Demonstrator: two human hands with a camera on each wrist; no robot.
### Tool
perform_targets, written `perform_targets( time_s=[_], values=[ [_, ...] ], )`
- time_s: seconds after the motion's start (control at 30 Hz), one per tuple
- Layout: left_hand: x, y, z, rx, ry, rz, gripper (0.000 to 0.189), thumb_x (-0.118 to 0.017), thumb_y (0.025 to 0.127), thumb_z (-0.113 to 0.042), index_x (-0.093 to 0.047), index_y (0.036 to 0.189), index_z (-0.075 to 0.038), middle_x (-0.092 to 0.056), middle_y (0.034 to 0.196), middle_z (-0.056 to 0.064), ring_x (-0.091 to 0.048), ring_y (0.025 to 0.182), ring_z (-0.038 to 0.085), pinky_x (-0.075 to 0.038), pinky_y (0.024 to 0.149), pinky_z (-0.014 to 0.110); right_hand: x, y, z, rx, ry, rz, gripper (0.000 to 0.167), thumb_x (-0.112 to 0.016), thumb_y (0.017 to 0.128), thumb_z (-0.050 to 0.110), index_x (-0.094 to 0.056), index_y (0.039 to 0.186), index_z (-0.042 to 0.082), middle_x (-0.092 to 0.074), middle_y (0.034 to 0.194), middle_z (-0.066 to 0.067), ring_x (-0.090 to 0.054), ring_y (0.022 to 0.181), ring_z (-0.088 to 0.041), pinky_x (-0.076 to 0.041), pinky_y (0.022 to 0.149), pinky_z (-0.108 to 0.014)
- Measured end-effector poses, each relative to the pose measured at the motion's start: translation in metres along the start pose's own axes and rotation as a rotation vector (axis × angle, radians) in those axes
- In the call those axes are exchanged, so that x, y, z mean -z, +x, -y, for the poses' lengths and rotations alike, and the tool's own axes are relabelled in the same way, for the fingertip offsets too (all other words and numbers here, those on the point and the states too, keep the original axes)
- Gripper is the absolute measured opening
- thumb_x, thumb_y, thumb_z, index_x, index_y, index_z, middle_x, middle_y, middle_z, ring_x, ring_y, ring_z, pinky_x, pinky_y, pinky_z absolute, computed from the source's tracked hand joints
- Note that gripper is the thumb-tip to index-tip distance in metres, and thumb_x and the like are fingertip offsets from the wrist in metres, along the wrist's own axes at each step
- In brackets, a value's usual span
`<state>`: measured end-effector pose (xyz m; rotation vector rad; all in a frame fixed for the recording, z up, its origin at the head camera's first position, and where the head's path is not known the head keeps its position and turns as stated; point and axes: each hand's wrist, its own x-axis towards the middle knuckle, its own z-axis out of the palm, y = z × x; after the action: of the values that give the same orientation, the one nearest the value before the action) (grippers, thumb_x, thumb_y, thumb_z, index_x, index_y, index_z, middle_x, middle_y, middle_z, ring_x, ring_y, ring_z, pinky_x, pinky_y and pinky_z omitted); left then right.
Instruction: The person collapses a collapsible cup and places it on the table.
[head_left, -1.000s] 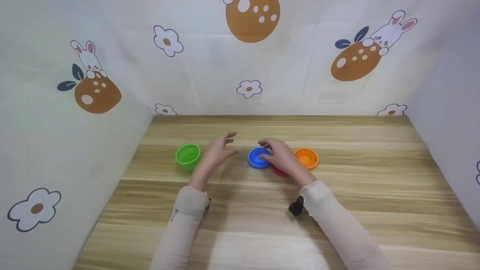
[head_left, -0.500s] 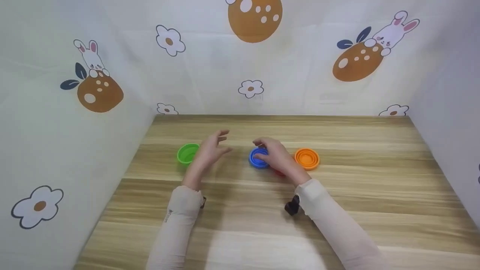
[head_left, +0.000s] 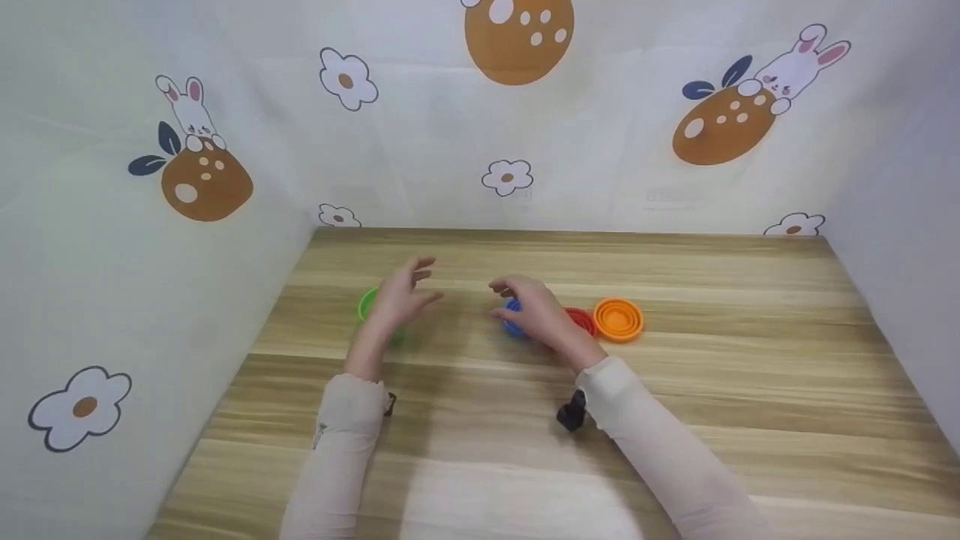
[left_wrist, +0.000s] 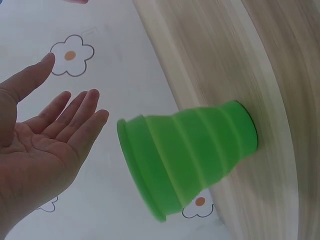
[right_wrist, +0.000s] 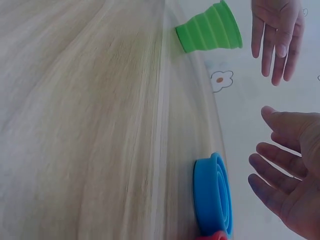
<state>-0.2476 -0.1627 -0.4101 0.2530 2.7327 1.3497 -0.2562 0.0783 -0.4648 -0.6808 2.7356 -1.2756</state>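
My left hand (head_left: 396, 300) hovers just above and beside a green collapsible cup (left_wrist: 187, 155), fingers relaxed and holding nothing. The cup stands extended on the table, partly hidden behind that hand in the head view. Over a blue collapsible cup (right_wrist: 210, 195), folded flat, floats my right hand (head_left: 534, 307), its fingers spread loosely and apart from the cup. A folded red cup (head_left: 581, 321) lies beside the blue one, partly covered by the right hand and wrist. To its right sits a folded orange cup (head_left: 619, 320).
The cups stand in a row on a wood-grain table (head_left: 480, 420). A patterned cloth wall (head_left: 420, 135) rises behind the table's far edge, with more walls at left and right. A black wrist device (head_left: 571, 411) hangs under the right sleeve.
Both hands have drifted left. The left now covers more of the green cup, and the right hides more of the blue cup while the red one shows more. The cups look unmoved.
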Motion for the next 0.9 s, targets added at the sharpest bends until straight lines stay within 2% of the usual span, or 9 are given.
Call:
perform_targets(
  time_s=[0.17, 0.47, 0.7, 0.9],
  values=[
    [0.010, -0.001, 0.006, -0.009, -0.015, -0.022, 0.062, -0.067, 0.091, 0.000, -0.039, 0.145, 0.007, -0.041, 0.154, 0.024, -0.043, 0.141, 0.040, -0.033, 0.121, 0.047, -0.005, 0.004, 0.006, 0.041, -0.012, -0.021, 0.042, -0.073, 0.091, 0.015, -0.060, 0.129, 0.002, -0.064, 0.131, -0.016, -0.062, 0.121, -0.032, -0.050, 0.105, -0.045],
    [0.027, -0.007, 0.018, 0.030, -0.008, -0.061, 0.061, -0.066, 0.093, -0.006, -0.039, 0.147, 0.003, -0.040, 0.155, 0.021, -0.042, 0.142, 0.038, -0.033, 0.121, 0.048, -0.018, 0.009, 0.018, 0.037, -0.016, -0.016, 0.048, -0.072, 0.092, 0.021, -0.058, 0.135, 0.007, -0.062, 0.136, -0.010, -0.060, 0.124, -0.027, -0.051, 0.105, -0.040],
    [0.039, -0.013, 0.030, 0.027, -0.025, -0.097, 0.061, -0.066, 0.093, -0.004, -0.039, 0.146, 0.005, -0.039, 0.155, 0.024, -0.040, 0.143, 0.039, -0.030, 0.123, 0.047, -0.028, 0.012, 0.026, 0.086, 0.043, -0.007, 0.051, -0.071, 0.093, 0.019, -0.055, 0.138, 0.005, -0.059, 0.139, -0.014, -0.058, 0.127, -0.030, -0.050, 0.108, -0.041],
    [0.046, -0.019, 0.043, 0.032, -0.059, -0.137, 0.058, -0.064, 0.094, -0.003, -0.039, 0.145, 0.006, -0.039, 0.154, 0.027, -0.035, 0.145, 0.040, -0.025, 0.125, 0.048, -0.036, 0.013, 0.031, 0.070, 0.083, 0.023, 0.055, -0.069, 0.094, 0.022, -0.050, 0.143, 0.006, -0.055, 0.145, -0.014, -0.056, 0.131, -0.030, -0.048, 0.110, -0.042]
  ],
)
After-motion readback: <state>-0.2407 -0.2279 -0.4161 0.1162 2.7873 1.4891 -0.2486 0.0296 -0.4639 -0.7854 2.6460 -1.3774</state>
